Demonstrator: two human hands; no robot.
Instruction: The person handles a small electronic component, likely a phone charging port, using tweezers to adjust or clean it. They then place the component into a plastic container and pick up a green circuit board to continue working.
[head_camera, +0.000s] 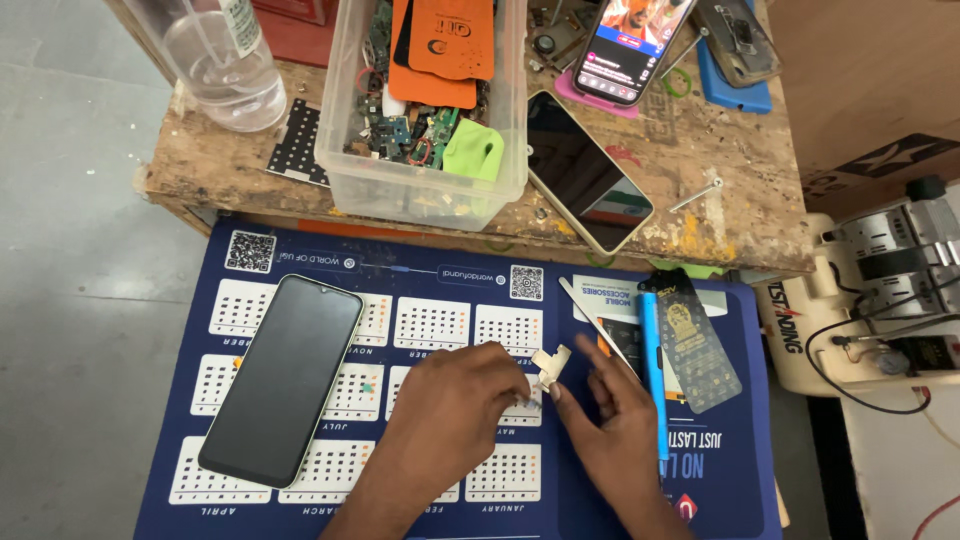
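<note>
- Fingers (520, 385) of left hand (455, 400) and right hand (610, 420) pinched a small beige part (552, 364).
- Part judged light, thin, bendable; best held by its edges.
- Black phone (282, 378) lay on blue mat (300, 500).

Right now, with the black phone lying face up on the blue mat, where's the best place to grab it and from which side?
Grip the black phone across its two long edges near the middle, coming from above. It lies flat and slanted on the blue mat, so only those thin sides give the fingers purchase. Its left edge is free; the left hand sits to its right, so approaching from the left seems easiest.
</note>
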